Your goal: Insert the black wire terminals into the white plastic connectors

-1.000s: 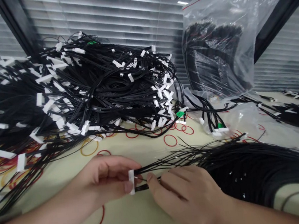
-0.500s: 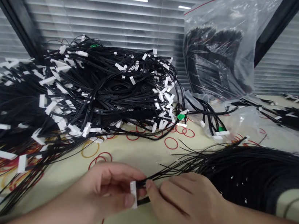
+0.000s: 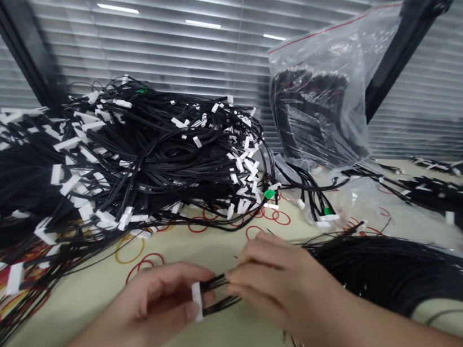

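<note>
My left hand [image 3: 163,305] pinches a white plastic connector [image 3: 197,301] between thumb and fingers, low in the middle of the view. Thin black wires [image 3: 215,294] run out of the connector to the right. My right hand [image 3: 281,289] is closed on those wires just beside the connector, its fingertips pressed together on them. The wires lead into a loose bundle of black wires [image 3: 398,276] lying to the right on the table.
A big tangled heap of black wire harnesses with white connectors [image 3: 119,160] fills the left and back. A clear zip bag of black wires [image 3: 319,110] leans against the blinds. Red and yellow rubber bands [image 3: 140,259] lie scattered on the cream table [image 3: 220,345].
My right hand has turned and risen over the wires, fingers now gathered on them close to the connector. The left hand keeps its pinch. The view has shifted slightly down and right.
</note>
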The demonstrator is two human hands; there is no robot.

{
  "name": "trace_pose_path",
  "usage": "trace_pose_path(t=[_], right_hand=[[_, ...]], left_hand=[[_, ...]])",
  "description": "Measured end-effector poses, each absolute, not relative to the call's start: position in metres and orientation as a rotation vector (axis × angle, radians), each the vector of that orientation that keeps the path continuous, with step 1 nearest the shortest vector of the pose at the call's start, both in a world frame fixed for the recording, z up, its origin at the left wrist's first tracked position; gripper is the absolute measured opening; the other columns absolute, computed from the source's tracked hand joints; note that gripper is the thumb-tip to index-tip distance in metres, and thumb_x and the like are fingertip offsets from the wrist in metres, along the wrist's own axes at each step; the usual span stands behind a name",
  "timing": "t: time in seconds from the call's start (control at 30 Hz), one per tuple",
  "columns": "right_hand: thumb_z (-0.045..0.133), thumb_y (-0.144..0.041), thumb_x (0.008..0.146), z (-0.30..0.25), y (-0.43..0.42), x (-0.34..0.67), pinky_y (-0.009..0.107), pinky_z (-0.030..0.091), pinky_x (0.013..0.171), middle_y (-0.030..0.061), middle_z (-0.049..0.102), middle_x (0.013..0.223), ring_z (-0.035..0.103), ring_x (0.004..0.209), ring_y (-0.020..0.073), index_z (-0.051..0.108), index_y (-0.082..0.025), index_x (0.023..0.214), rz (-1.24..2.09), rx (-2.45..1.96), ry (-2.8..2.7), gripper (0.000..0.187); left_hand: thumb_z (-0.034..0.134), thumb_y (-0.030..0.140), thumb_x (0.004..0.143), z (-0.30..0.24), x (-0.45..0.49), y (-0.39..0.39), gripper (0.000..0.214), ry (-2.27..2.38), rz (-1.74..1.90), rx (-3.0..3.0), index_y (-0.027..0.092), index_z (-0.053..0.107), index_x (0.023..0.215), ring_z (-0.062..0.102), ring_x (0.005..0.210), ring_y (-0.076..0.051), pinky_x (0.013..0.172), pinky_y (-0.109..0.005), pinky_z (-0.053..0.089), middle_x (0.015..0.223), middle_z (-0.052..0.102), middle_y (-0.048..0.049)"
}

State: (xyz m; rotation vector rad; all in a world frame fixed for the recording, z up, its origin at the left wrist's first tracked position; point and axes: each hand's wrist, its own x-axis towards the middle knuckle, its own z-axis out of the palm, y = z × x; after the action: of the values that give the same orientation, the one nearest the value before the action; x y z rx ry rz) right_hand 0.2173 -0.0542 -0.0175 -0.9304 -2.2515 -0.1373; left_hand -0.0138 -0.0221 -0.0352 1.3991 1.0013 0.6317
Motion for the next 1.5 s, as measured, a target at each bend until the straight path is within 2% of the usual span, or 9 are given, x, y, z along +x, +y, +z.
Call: trace_pose_path(t=[0.1,0.23,0.37,0.5,0.6,0.73,1.03,1.23,1.5], right_hand=[[0.066,-0.019,0.096,0.010,-0.048,0.232,0.025,0.048,0.071,-0.0005,0.068,0.078,0.062,0.077,0.0120,0.073,-0.019,0.080,0.137,-1.088,-2.137,0.017],[0.071,-0.027,0.091,0.034,-0.045,0.249,0.022,0.045,0.059,-0.0018,0.073,0.085,0.062,0.071,0.0115,0.077,-0.025,0.093,0.541,-1.274,-2.040,0.007],[0.074,-0.043,0.088,0.043,-0.042,0.262,0.023,0.046,0.057,-0.0004,0.072,0.094,0.061,0.070,0.0125,0.073,-0.026,0.114,0.777,-1.403,-2.108,0.031],[0.087,-0.050,0.072,0.041,-0.042,0.264,0.030,0.051,0.078,0.0033,0.065,0.112,0.060,0.100,0.0213,0.068,-0.023,0.115,0.728,-1.583,-2.370,0.054],[0.088,-0.042,0.073,0.029,-0.041,0.259,0.040,0.048,0.096,0.0096,0.059,0.117,0.054,0.115,0.0286,0.065,-0.016,0.118,0.528,-1.599,-2.548,0.057],[0.070,-0.020,0.091,0.021,-0.037,0.256,0.034,0.046,0.092,0.0048,0.062,0.098,0.058,0.103,0.0211,0.070,-0.016,0.093,0.506,-1.446,-2.587,0.005],[0.071,-0.017,0.089,0.023,-0.024,0.268,0.026,0.047,0.078,-0.0008,0.069,0.086,0.061,0.082,0.0127,0.075,-0.019,0.082,0.915,-1.197,-2.240,0.008],[0.077,-0.038,0.082,0.023,-0.016,0.274,0.026,0.052,0.068,0.0003,0.073,0.079,0.065,0.071,0.0122,0.076,-0.020,0.082,1.262,-1.118,-1.860,0.019],[0.071,-0.040,0.090,0.025,-0.007,0.283,0.021,0.049,0.061,-0.0030,0.069,0.076,0.059,0.062,0.0069,0.074,-0.023,0.090,0.615,-0.975,-1.163,0.017]], left_hand=[[0.081,0.042,0.077,-0.022,-0.005,-0.023,0.015,1.004,0.631,1.253,0.037,0.081,0.091,0.072,0.094,-0.023,0.072,-0.027,0.048,0.085,0.081,0.0048],[0.086,0.040,0.063,-0.018,-0.002,-0.023,0.036,1.147,0.580,1.227,0.029,0.078,0.097,0.072,0.103,-0.025,0.075,-0.025,0.048,0.090,0.081,0.0021],[0.086,0.042,0.063,-0.022,-0.002,-0.022,0.040,1.128,0.601,1.222,0.027,0.077,0.098,0.073,0.102,-0.028,0.067,-0.023,0.046,0.086,0.081,0.0011],[0.090,0.041,0.055,-0.028,-0.002,-0.020,0.037,1.112,0.654,1.161,0.031,0.081,0.089,0.071,0.106,-0.031,0.063,-0.025,0.044,0.081,0.079,0.0008],[0.092,0.041,0.056,-0.033,-0.005,-0.016,0.033,1.055,0.661,1.159,0.032,0.082,0.087,0.069,0.079,-0.024,0.061,-0.028,0.042,0.072,0.075,0.0017],[0.092,0.038,0.058,-0.034,-0.008,-0.013,0.035,1.021,0.639,1.185,0.031,0.083,0.091,0.052,0.059,-0.013,0.061,-0.027,0.041,0.073,0.075,0.0019],[0.092,0.055,0.053,-0.057,-0.015,-0.006,0.046,1.001,0.664,1.152,0.034,0.082,0.091,0.070,0.096,-0.031,0.056,-0.027,0.039,0.072,0.071,-0.0012],[0.089,0.057,0.060,-0.050,-0.020,-0.002,0.044,0.993,0.544,1.260,0.038,0.080,0.099,0.070,0.107,-0.033,0.068,-0.031,0.049,0.091,0.080,-0.0016],[0.092,0.050,0.049,-0.030,-0.005,-0.019,0.043,1.172,0.698,1.201,0.036,0.082,0.089,0.069,0.113,-0.036,0.070,-0.032,0.049,0.091,0.081,0.0001]])
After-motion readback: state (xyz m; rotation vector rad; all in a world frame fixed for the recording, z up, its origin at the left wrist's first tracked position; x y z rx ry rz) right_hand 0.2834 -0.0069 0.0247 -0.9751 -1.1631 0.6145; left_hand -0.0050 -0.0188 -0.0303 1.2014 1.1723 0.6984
